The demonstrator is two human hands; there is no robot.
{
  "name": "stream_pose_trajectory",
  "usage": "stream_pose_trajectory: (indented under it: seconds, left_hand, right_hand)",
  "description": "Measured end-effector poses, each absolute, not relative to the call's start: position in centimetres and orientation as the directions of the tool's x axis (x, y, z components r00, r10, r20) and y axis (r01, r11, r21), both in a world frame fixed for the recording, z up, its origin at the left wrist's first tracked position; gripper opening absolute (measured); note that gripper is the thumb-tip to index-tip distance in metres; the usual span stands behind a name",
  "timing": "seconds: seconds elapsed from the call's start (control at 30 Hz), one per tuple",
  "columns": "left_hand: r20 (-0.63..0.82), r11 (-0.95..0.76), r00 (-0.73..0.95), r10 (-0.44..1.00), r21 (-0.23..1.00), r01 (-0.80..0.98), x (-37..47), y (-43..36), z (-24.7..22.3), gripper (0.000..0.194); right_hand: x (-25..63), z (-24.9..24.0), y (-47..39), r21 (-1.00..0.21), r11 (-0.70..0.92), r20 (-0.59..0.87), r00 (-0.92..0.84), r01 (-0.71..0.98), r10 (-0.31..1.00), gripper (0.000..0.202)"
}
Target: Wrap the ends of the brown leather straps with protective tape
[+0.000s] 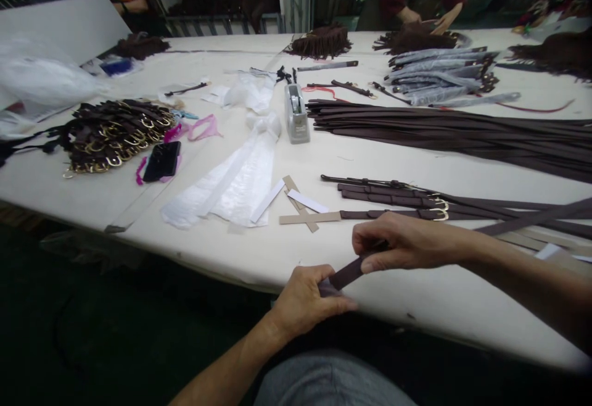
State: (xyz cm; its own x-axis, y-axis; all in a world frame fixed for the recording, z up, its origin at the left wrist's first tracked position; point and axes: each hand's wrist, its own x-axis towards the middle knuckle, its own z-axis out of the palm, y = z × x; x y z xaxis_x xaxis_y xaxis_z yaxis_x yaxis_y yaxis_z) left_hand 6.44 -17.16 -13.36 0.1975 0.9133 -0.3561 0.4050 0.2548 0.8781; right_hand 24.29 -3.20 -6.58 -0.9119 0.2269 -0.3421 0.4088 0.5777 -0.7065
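Long off-white table (240,252); nearer the wearer than the grey plastic tape dispenser (298,127), left hand (300,298) grips and right hand (402,242) pinches a flat dark-brown leather-look strap (346,273). Probably light, bendy; best pinched across flat faces.

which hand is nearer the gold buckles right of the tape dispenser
Right: the right hand is just on the near side of the gold buckles; the left hand is farther off, to their left, by the table edge.
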Motion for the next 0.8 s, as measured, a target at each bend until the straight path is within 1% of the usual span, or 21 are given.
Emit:
stream_pose_trajectory:
  seconds: [0.13, 0.17, 0.23, 0.33, 0.43, 0.53, 0.63, 0.7, 0.8]
  left_hand:
    - [-0.332, 0.248, 0.219, 0.917, 0.908, 0.339, 7.1, -16.9, -13.8, 0.031]
    - [-0.327, 0.248, 0.209, 0.921, 0.910, 0.333, 7.1, -16.9, -13.8, 0.030]
    - [-0.320, 0.244, 0.173, 0.931, 0.902, 0.356, 6.8, -16.9, -13.7, 0.031]
    - [-0.315, 0.241, 0.125, 0.941, 0.881, 0.407, 6.3, -16.8, -13.4, 0.035]
    - [-0.310, 0.239, 0.125, 0.942, 0.887, 0.395, 6.3, -16.6, -13.3, 0.036]
    - [-0.287, 0.224, 0.159, 0.945, 0.918, 0.327, 6.6, -16.5, -13.3, 0.035]
    - [-0.252, 0.203, 0.190, 0.949, 0.949, 0.243, 6.7, -16.6, -13.6, 0.038]
    - [-0.271, 0.239, 0.222, 0.937, 0.958, 0.159, 6.6, -16.6, -13.9, 0.044]
    - [-0.349, 0.359, 0.311, 0.884, 0.933, 0.029, 6.3, -16.6, -14.2, 0.049]
  right_hand:
    - [22.6, -6.3, -5.3, -0.673, 0.652, -0.329, -0.931, 0.349, 0.159, 0.025]
    - [22.5, -6.2, -5.4, -0.662, 0.660, -0.339, -0.927, 0.355, 0.160, 0.026]
    - [22.7, -6.3, -5.2, -0.638, 0.654, -0.361, -0.908, 0.408, 0.214, 0.026]
    - [23.5, -6.3, -4.3, -0.640, 0.626, -0.338, -0.895, 0.446, 0.291, 0.020]
    - [23.5, -6.3, -4.4, -0.677, 0.625, -0.291, -0.921, 0.388, 0.257, 0.015]
    - [22.8, -6.4, -5.2, -0.703, 0.623, -0.243, -0.939, 0.343, 0.242, 0.021]
    - [22.4, -6.7, -5.7, -0.718, 0.625, -0.146, -0.943, 0.308, 0.298, 0.021]
    - [22.6, -7.1, -5.8, -0.709, 0.656, -0.076, -0.953, 0.258, 0.293, 0.016]
    - [23.1, -7.4, -5.6, -0.653, 0.741, 0.008, -0.976, 0.160, 0.218, 0.014]
